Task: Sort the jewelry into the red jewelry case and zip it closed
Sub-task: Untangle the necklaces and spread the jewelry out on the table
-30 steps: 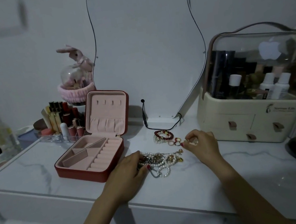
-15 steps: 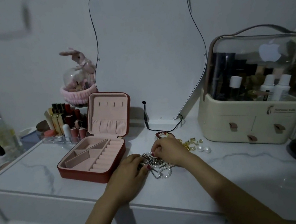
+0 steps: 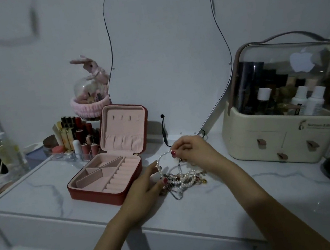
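The red jewelry case (image 3: 105, 176) stands open on the desk (image 3: 42, 196), just left of the left hand (image 3: 145, 183). That grip rests loosely open against the jewelry pile (image 3: 181, 181). The right hand (image 3: 194, 152), above the pile, pinches a pearl strand (image 3: 161, 157) between thumb and fingers, lifting one loop.

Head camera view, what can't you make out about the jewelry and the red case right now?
- Jewelry pile: a dim tangle in the head view; separate pieces cannot be counted.
- Pearl strand: its far end disappears under the right hand.
- Left hand: covers the pile's left edge.
- Red jewelry case: zipper too small and dark to see.
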